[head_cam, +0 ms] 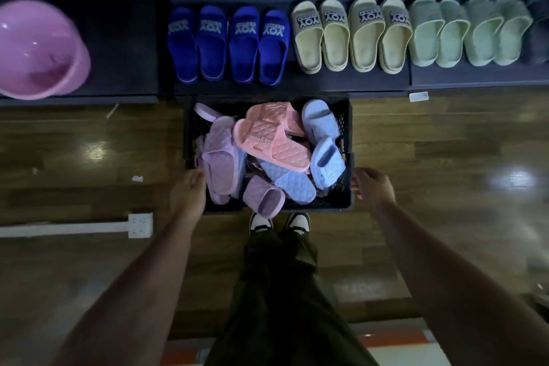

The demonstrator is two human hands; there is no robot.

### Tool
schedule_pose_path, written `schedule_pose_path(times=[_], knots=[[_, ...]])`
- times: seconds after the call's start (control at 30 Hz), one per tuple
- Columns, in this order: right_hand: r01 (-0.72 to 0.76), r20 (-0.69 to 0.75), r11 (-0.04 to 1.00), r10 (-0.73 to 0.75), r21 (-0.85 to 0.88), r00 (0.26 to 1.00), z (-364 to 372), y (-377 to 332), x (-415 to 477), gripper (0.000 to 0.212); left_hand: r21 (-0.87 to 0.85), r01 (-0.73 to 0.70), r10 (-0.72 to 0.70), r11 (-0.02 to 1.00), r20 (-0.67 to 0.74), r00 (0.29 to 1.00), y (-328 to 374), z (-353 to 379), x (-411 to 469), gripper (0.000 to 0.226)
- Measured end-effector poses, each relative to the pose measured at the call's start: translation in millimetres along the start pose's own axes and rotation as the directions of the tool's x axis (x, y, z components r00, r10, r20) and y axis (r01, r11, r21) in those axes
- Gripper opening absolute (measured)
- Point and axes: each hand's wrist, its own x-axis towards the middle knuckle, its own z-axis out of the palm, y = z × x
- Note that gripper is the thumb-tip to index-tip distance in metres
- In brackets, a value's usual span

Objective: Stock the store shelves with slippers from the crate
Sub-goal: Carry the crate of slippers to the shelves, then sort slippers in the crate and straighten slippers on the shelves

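Note:
A black plastic crate [341, 116] sits on the wooden floor in front of the shelf, by my feet. It is heaped with quilted slippers: pink ones [273, 140] on top, lilac ones [219, 157] at the left, light blue ones [326, 163] at the right. My left hand [188, 192] grips the crate's left rim near the front corner, fingers curled over it. My right hand [372, 187] has its fingers curled at the crate's right rim. The low dark shelf [124, 47] behind the crate has a bare stretch left of the blue slippers.
On the shelf stand royal blue slippers [227, 44], beige slippers [350, 34] and pale green slippers [469, 30] in rows. A pink plastic basin [38, 50] sits at the shelf's left end. A white power strip [139, 225] lies on the floor at the left.

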Motion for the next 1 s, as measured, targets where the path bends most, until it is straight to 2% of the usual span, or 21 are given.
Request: schedule_pose_path(times=[0.2, 0.4, 0.63, 0.73, 0.83, 1.0], knots=[[0.066, 0.071, 0.995, -0.061, -0.071, 0.996, -8, -16, -74, 0.023, 0.152, -0.119, 0.107, 0.981, 0.083, 0.991, 37, -19, -88, 0.034], [0.161, 0.148, 0.98, -0.143, -0.115, 0.979, -12, -39, -120, 0.027, 0.176, -0.2, 0.192, 0.964, 0.062, 0.98, 41, -32, -122, 0.031], [0.174, 0.182, 0.975, -0.147, -0.138, 0.972, -14, -51, -131, 0.033, 0.186, -0.224, 0.217, 0.957, 0.059, 0.974, 40, -33, -130, 0.027], [0.152, 0.196, 0.979, -0.124, -0.139, 0.973, -6, -56, -127, 0.027, 0.205, -0.248, 0.237, 0.947, 0.073, 0.969, 36, -34, -125, 0.026], [0.152, 0.237, 0.981, -0.12, -0.123, 0.964, 14, -58, -120, 0.02, 0.223, -0.248, 0.236, 0.943, 0.077, 0.969, 26, -37, -112, 0.026], [0.168, 0.26, 0.976, -0.127, -0.142, 0.957, 65, -64, -111, 0.03, 0.198, -0.193, 0.18, 0.961, 0.082, 0.98, 4, -53, -78, 0.028]])
